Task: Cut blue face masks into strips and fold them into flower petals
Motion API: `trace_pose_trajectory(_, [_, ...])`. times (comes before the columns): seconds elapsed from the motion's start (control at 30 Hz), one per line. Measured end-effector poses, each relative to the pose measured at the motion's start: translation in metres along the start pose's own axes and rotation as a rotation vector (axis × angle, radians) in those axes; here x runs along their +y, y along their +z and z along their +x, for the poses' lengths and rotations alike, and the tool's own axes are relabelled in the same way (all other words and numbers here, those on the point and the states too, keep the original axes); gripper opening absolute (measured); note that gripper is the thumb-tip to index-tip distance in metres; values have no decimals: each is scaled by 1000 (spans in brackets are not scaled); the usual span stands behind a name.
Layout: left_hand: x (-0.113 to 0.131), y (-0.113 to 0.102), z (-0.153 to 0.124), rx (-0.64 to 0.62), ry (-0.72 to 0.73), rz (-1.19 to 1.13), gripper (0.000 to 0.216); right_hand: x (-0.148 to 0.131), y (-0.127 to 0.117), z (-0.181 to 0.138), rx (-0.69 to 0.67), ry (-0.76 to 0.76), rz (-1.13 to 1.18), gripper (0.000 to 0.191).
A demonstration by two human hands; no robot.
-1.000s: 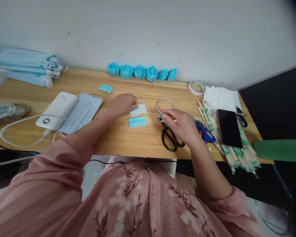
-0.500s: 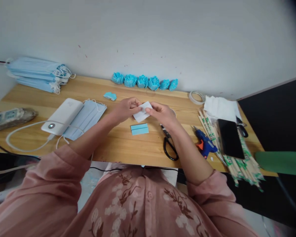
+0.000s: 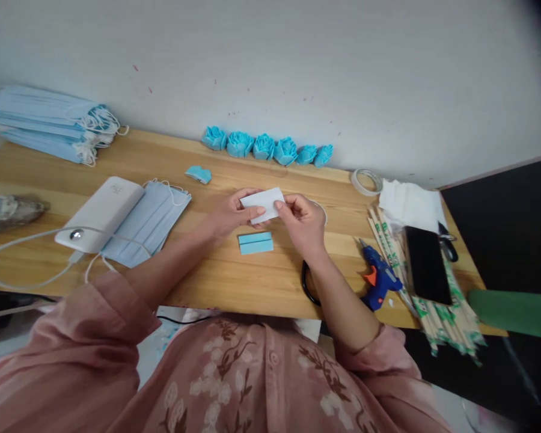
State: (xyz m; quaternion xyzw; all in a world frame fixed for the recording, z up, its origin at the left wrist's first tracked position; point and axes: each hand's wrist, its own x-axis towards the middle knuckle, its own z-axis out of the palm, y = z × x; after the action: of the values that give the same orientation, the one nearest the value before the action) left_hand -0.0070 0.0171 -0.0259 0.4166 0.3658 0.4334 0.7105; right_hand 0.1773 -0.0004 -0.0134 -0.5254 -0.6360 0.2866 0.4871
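Between my hands is a small white rectangular piece of mask fabric (image 3: 267, 202), held just above the table. My left hand (image 3: 235, 213) pinches its left side, thumb on top. At its right edge my right hand (image 3: 303, 221) grips it between thumb and fingers. Below it lies a flat blue folded piece (image 3: 256, 242) with a dark line across it. A small blue scrap (image 3: 199, 174) rests to the left of my hands. Black-handled scissors (image 3: 307, 282) lie mostly hidden under my right forearm.
Several blue fabric flowers (image 3: 264, 147) line the wall. On the left are stacked masks (image 3: 40, 123), a white power bank (image 3: 101, 213) and a mask (image 3: 151, 222). To the right are a tape roll (image 3: 366, 181), a blue glue gun (image 3: 379, 276), a phone (image 3: 428, 264) and wrapped chopsticks (image 3: 446, 328).
The white piece has turned from a tilted position to nearly level and looks wider. My left thumb now lies across its lower edge. The whole view has shifted slightly.
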Motion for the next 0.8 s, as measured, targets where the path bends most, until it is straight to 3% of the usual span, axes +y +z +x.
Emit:
trace_pose_trajectory(0.33, [8, -1, -4, 7, 26, 90, 29, 15, -13, 4, 21, -49, 43, 31])
trace_pose_trajectory(0.57, [9, -4, -3, 43, 31, 116, 32, 5, -26, 10, -139, -309, -158, 32])
trace_pose_trajectory(0.8, [15, -3, -3, 28, 74, 158, 41, -1, -24, 8, -237, -441, -275, 36])
